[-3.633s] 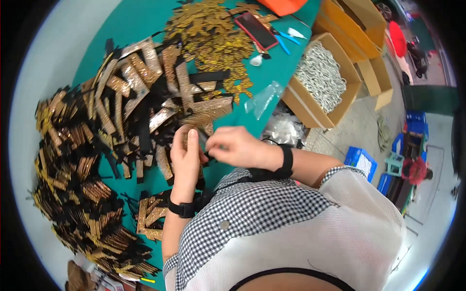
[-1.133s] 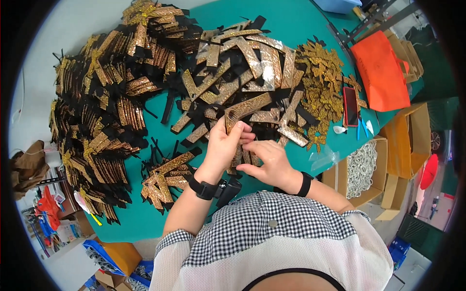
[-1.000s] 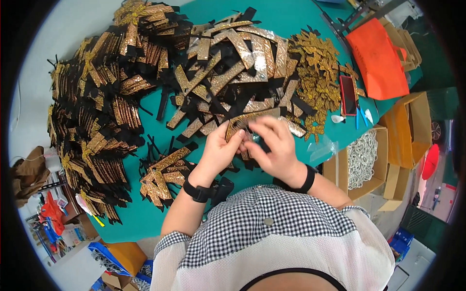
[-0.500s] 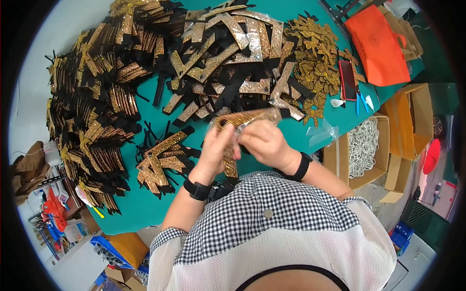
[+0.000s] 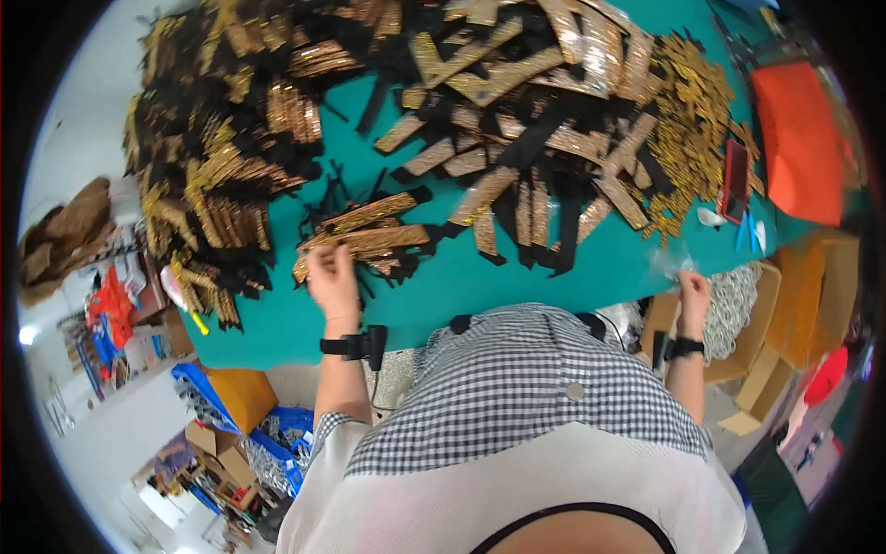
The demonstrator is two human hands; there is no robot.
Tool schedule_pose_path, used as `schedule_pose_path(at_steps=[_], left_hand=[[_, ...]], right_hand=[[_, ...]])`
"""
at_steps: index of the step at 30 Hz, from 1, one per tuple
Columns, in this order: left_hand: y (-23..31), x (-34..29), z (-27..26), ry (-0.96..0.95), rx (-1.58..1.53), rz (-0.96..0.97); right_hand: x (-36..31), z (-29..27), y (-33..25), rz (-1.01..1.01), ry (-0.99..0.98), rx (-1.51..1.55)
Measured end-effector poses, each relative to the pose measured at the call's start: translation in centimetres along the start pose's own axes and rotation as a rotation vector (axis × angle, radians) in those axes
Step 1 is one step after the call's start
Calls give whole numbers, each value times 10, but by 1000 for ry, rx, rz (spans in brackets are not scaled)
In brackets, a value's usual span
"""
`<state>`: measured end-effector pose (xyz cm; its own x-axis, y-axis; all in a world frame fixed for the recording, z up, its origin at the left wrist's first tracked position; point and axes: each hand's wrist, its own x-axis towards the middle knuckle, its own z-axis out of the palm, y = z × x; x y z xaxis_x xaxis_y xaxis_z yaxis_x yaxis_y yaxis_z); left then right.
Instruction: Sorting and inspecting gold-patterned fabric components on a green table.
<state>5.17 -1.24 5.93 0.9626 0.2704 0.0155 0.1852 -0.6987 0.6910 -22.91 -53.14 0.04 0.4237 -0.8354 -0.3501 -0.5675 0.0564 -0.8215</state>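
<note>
My left hand point(image 5: 332, 279) is at the near left edge of a small pile of gold sequined strips with black fabric ends point(image 5: 388, 238). Its fingers are curled in against the end of a strip; their exact hold is partly hidden. Far to the right, my right hand point(image 5: 694, 297) is closed at the table's near edge, with a crumpled piece of clear plastic point(image 5: 672, 264) at its fingertips. Between the hands and farther back spreads a larger heap of similar strips point(image 5: 526, 78), some with shiny clear wrapping.
Bundled gold-and-black strips point(image 5: 231, 166) cover the left of the green table point(image 5: 406, 309). Yellow-gold sequined pieces point(image 5: 690, 129) lie at right, beside a red-edged phone point(image 5: 735, 180), blue-handled cutters point(image 5: 744, 231) and an orange bag point(image 5: 798, 138). A cardboard box holds metal rings point(image 5: 734, 309).
My hands were together over a gold strip in front of me; they have parted, the left to the small pile, the right to the near right edge. The view has shifted.
</note>
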Motion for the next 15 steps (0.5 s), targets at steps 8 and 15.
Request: schedule_pose_path(at_steps=[8,15], left_hand=[[11,8,-22,75,775,389],[89,0,5,-97,549,542]], right_hand=[[7,10,27,-32,472,-317],[3,-36,12,69,683,-155]])
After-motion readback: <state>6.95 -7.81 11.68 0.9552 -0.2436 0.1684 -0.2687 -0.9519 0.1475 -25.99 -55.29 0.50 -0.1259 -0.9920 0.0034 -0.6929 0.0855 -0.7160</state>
